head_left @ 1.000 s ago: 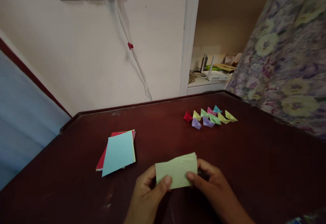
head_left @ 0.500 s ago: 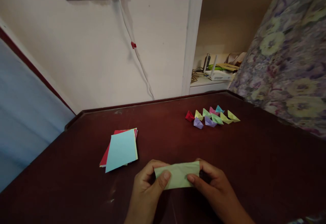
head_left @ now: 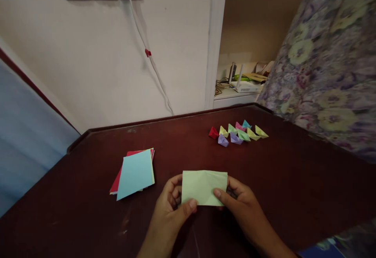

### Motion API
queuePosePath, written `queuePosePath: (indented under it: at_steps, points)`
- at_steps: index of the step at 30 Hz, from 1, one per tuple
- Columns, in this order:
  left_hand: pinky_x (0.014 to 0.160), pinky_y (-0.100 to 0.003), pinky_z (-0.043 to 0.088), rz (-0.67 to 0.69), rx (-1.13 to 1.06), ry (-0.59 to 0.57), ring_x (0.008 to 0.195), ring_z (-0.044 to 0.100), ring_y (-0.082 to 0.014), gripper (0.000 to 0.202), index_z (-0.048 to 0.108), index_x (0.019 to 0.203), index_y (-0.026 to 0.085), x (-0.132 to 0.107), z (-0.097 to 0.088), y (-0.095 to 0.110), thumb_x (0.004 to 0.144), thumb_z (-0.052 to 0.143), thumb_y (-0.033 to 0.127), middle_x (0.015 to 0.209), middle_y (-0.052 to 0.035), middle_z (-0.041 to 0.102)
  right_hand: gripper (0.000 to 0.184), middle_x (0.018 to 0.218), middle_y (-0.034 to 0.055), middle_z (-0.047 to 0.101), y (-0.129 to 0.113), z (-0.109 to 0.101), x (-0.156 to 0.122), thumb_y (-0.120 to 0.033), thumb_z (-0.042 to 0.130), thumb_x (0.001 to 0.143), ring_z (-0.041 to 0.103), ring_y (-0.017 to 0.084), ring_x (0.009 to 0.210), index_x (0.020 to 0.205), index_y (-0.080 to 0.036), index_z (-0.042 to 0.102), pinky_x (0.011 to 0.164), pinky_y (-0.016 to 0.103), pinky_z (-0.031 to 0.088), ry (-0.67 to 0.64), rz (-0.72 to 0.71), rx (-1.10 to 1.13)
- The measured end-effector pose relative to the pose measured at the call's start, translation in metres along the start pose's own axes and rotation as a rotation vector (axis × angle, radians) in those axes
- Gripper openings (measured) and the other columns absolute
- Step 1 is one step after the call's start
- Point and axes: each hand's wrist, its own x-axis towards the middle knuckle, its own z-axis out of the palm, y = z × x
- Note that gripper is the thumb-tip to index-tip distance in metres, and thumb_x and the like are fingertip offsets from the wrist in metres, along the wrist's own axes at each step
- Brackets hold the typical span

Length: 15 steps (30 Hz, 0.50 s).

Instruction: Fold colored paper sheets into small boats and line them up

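Note:
A pale green sheet of paper [head_left: 202,185], creased near its top middle, is held up above the dark red table. My left hand [head_left: 173,205] pinches its lower left corner, thumb in front and fingers behind. On the right edge, my right hand [head_left: 239,201] grips the sheet the same way, its thumb lying on the paper's face. The fingers behind the sheet are partly hidden. To the left lies a stack of coloured paper [head_left: 136,174], light blue on top with red beneath. Several small folded paper boats [head_left: 235,138] in different colours stand together at the far right.
The dark red table [head_left: 96,164] has a raised rim along the wall. A white cable [head_left: 157,72] hangs from a wall socket. Behind the boats, a shelf holds a white router [head_left: 246,87]. A floral curtain [head_left: 323,78] hangs at right, a blue curtain [head_left: 26,132] at left.
The green paper has been raised and tilted, so more of its face shows. My left thumb has slid down to its lower edge. The whole view has shifted slightly.

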Motion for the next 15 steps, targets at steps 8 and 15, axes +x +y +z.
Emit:
queuePosePath:
  at_steps: [8, 15]
  points:
    - [0.063, -0.026, 0.053, -0.006, -0.011, 0.023, 0.080, 0.065, -0.0194, 0.047, 0.066, 0.115, 0.015, -0.0009, 0.0042, -0.0004, 0.075, 0.085, 0.029, 0.099, -0.0110, 0.077, 0.034, 0.076, 0.0021, 0.069, 0.0027, 0.0012, -0.0001, -0.051, 0.073, 0.081, 0.057, 0.015, 0.065, 0.087, -0.017, 0.073, 0.060, 0.025, 0.046, -0.075, -0.007, 0.037]
    - [0.068, -0.029, 0.055, 0.013, -0.001, 0.100, 0.075, 0.067, -0.0187, 0.045, 0.064, 0.116, 0.017, -0.0004, 0.0057, 0.0047, 0.077, 0.083, 0.027, 0.087, -0.0061, 0.076, 0.029, 0.059, -0.0013, 0.062, 0.0017, 0.0051, -0.0009, -0.042, 0.079, 0.077, 0.051, 0.011, 0.053, 0.076, -0.014, 0.074, 0.054, 0.023, 0.040, -0.061, 0.071, 0.020]
